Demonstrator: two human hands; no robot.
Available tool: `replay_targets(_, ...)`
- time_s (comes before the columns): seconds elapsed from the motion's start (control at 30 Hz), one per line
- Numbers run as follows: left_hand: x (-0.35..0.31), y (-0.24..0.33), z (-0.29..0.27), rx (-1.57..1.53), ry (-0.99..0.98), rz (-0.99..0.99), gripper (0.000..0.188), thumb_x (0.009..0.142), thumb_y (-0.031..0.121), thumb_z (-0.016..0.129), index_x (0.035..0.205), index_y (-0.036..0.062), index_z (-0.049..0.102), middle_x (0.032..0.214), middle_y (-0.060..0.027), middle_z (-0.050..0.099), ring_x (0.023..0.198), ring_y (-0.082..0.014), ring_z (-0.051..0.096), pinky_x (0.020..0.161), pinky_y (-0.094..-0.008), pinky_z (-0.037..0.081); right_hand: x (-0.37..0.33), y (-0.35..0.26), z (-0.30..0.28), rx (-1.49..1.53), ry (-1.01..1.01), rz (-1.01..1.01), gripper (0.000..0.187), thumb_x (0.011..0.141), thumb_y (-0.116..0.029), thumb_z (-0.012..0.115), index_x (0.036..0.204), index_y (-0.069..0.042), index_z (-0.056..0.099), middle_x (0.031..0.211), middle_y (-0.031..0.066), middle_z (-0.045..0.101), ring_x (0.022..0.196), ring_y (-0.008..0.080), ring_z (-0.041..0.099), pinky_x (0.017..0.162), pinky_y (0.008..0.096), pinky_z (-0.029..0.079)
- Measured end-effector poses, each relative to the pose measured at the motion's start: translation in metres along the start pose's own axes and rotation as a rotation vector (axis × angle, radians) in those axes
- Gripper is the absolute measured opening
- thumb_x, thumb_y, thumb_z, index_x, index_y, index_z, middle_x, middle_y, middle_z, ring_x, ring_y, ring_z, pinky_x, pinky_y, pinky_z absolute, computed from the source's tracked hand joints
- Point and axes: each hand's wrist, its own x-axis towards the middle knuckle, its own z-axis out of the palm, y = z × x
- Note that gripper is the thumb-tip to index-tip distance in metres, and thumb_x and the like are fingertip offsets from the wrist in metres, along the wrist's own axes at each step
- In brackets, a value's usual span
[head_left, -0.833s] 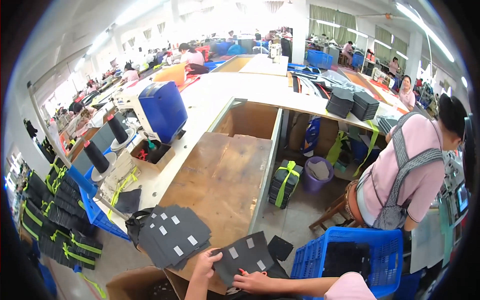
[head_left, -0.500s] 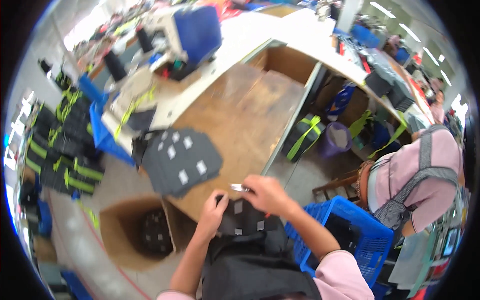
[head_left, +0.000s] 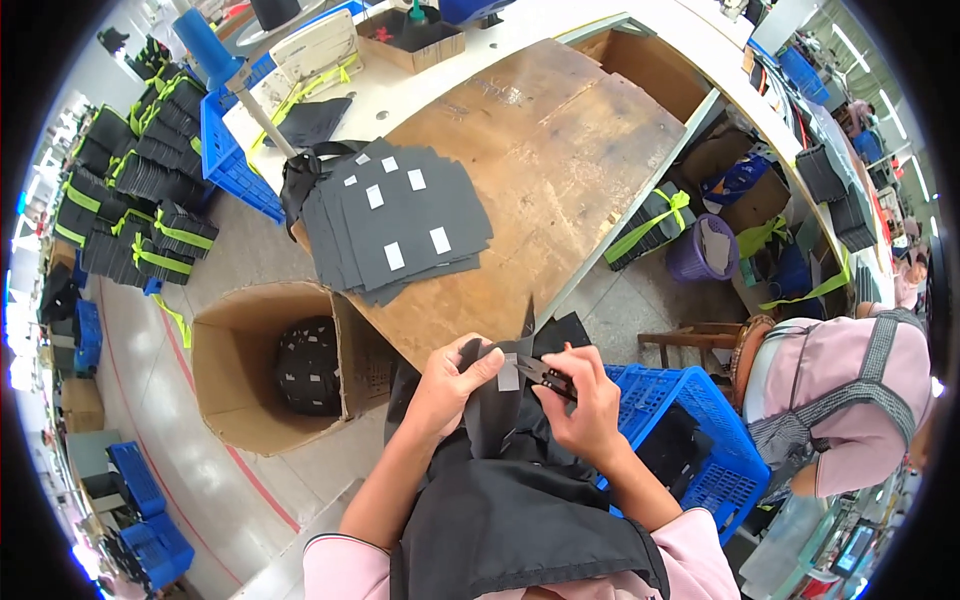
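Observation:
My left hand pinches a dark grey fabric piece, which is bent upward above my lap. A small white patch shows on this piece. In my right hand is a pair of black thread snips, its tips close beside the white patch; whether the blades touch the cloth I cannot tell. Ahead and to the left, a fanned stack of dark grey fabric pieces with white patches lies on the wooden board. Black cloth covers my lap.
An upright cardboard box holding dark pieces stands left. At my right is a blue crate, with a person in pink beyond it. A purple bin and a stool stand near. Tied black bundles are piled far left.
The view has shifted, bringing the board and stack higher in the picture. The fabric piece, flatter before, is now bent up, and the snips have come down beside its white patch.

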Motion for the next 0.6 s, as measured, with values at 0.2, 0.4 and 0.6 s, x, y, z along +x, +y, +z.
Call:
replay_targets(0.2,0.005,0.002,0.007,0.01,0.057,-0.016,0.021,0.087,0.023,0.064,0.08,0.005,0.056,0.074,0.0052,0.05,0.07,-0.0037,0.044,0.064,-0.0201,0.036,0.0,0.002,-0.002,-0.175,-0.061,-0.129,0.032,0.068,-0.002,0.07,0.098,-0.003,0.058,0.084,0.0142,0.058,0.072,0.0306,0.059,0.072,0.0382,0.051)
replay_targets(0.4,0.007,0.001,0.009,0.034,0.071,-0.012,0.023,0.088,0.023,0.063,0.076,0.0063,0.054,0.071,0.0063,0.047,0.068,-0.0034,0.039,0.062,-0.0202,0.033,0.008,0.007,0.005,-0.196,0.023,-0.206,0.035,0.068,-0.005,0.07,0.101,-0.005,0.058,0.084,0.0092,0.057,0.064,0.0253,0.058,0.055,0.0322,0.046)
replay_targets(0.6,0.006,0.001,0.012,0.05,0.099,-0.005,0.024,0.088,0.023,0.063,0.074,0.0067,0.054,0.07,0.0066,0.045,0.067,-0.0033,0.038,0.061,-0.0204,0.032,0.007,0.004,0.002,-0.224,-0.016,-0.223,0.028,0.069,0.0,0.069,0.095,-0.001,0.061,0.081,0.0145,0.059,0.067,0.0273,0.059,0.056,0.0319,0.049)
